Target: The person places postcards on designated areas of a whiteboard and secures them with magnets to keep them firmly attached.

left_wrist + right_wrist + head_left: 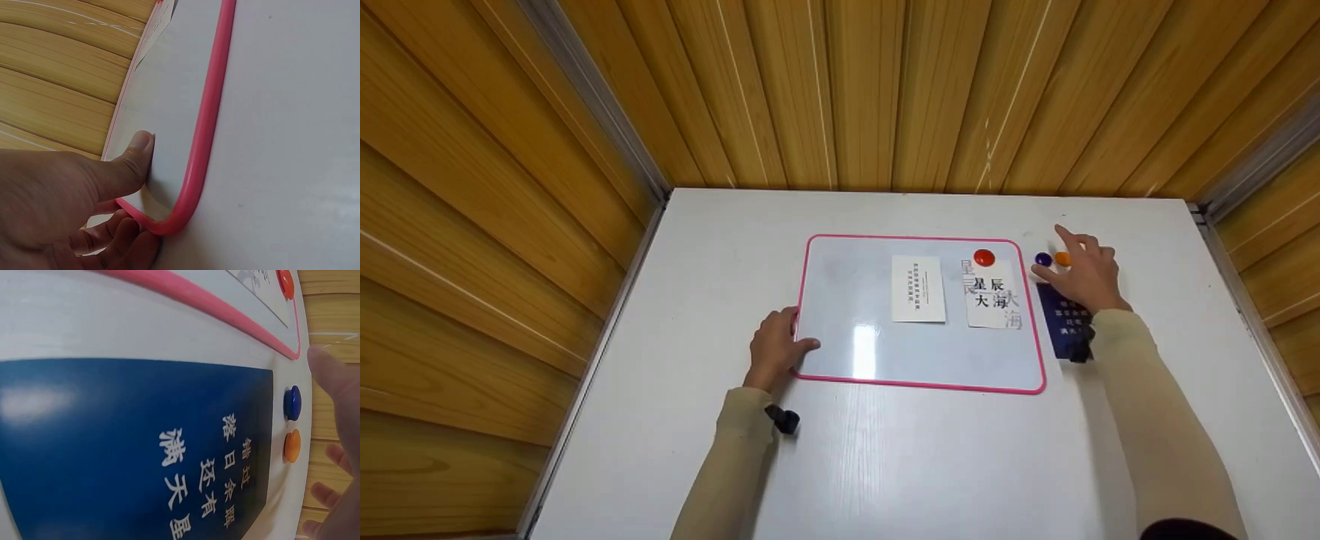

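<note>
A whiteboard (847, 300) with a pink frame lies on the white table. My left hand (777, 346) grips its left edge, thumb on the face and fingers curled under the rim, as the left wrist view shows. On the board are a white card (917, 289) with small print and another white card (986, 307) with large characters, a red round magnet (984, 258) at its top. My right hand (1089, 274) hovers right of the board, fingers spread and holding nothing. Near it are a blue magnet (292, 403), an orange magnet (292, 445) and a dark blue card (112, 439).
The white table (720, 255) meets a wood-panelled wall (862, 97) at the back. More panels stand at the left and right. My right forearm (1155, 405) reaches in past the dark blue card's right side.
</note>
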The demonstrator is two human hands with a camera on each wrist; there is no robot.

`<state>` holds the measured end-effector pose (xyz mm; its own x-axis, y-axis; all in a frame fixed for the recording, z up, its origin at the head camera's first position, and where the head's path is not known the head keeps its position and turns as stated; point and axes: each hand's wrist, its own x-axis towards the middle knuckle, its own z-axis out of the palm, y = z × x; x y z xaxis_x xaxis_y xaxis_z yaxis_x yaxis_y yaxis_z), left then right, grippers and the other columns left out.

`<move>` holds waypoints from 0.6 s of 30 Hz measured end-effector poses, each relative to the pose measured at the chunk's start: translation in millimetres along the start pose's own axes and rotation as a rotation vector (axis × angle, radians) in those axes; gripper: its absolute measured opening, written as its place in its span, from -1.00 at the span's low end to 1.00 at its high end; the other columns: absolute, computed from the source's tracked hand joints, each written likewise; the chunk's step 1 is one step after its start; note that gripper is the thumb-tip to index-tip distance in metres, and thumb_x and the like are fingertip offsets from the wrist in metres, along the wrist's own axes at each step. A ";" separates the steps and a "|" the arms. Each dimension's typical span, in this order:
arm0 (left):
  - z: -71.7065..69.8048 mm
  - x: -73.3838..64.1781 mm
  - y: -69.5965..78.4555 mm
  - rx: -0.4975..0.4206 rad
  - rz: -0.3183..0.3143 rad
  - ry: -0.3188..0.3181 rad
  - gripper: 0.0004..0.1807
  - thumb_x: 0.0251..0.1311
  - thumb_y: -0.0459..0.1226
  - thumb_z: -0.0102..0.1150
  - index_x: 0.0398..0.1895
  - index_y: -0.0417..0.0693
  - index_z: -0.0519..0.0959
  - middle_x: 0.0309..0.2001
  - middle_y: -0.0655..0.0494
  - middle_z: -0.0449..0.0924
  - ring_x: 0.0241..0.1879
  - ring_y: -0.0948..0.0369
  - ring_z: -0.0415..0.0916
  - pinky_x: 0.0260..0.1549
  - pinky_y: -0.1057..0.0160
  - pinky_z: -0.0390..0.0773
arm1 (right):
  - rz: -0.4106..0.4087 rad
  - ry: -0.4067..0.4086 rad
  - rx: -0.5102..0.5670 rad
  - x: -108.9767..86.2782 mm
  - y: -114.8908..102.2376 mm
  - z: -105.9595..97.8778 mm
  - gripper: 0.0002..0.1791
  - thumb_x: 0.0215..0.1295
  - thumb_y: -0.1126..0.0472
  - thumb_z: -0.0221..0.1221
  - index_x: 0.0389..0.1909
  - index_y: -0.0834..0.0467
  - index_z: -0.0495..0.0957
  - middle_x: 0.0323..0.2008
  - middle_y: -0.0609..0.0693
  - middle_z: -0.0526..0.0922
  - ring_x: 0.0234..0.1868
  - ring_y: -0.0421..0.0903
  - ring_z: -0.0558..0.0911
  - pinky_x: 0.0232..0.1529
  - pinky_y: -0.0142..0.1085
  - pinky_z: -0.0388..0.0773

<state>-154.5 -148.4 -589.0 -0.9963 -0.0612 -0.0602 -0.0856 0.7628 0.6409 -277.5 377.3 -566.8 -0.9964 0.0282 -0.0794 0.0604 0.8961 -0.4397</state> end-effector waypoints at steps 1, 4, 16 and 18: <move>0.0 -0.1 0.3 -0.002 0.000 0.000 -0.23 0.04 -0.16 0.60 0.33 -0.21 0.51 -0.19 -0.03 0.57 -0.23 0.06 0.48 -0.16 0.01 0.53 | 0.007 -0.003 0.001 -0.7 1.3 -0.5 0.10 0.28 -0.35 0.25 0.67 -0.14 -0.13 0.51 0.40 0.02 0.36 0.54 0.06 0.27 0.49 0.07; 0.3 0.2 0.8 -0.004 -0.003 -0.002 -0.23 0.04 -0.16 0.60 0.33 -0.21 0.51 -0.19 -0.02 0.57 -0.23 0.07 0.48 -0.15 0.01 0.53 | 0.027 -0.012 0.010 -2.1 5.6 -1.3 0.07 0.31 -0.31 0.25 0.67 -0.10 -0.09 0.50 0.40 0.04 0.35 0.53 0.07 0.27 0.49 0.08; -0.2 0.5 1.2 -0.005 -0.016 -0.009 -0.20 0.04 -0.15 0.60 0.36 -0.20 0.49 -0.18 -0.02 0.56 -0.23 0.07 0.47 -0.15 0.02 0.53 | 0.086 -0.041 -0.009 -4.0 15.1 -2.3 -0.26 0.57 -0.06 0.04 0.64 0.02 0.04 0.45 0.50 0.02 0.31 0.59 0.05 0.25 0.43 0.02; -0.3 0.2 1.4 -0.006 -0.020 -0.009 -0.20 0.04 -0.15 0.60 0.36 -0.20 0.49 -0.17 -0.02 0.56 -0.22 0.07 0.47 -0.14 0.02 0.53 | 0.085 -0.040 -0.014 -3.6 16.5 -1.5 -0.27 0.58 -0.06 0.03 0.63 0.03 0.05 0.44 0.51 0.02 0.30 0.60 0.06 0.25 0.43 0.01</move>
<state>-154.8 -147.5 -587.9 -0.9943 -0.0703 -0.0803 -0.1056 0.7575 0.6442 -272.9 392.6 -572.4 -0.9846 0.0867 -0.1520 0.1434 0.8974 -0.4173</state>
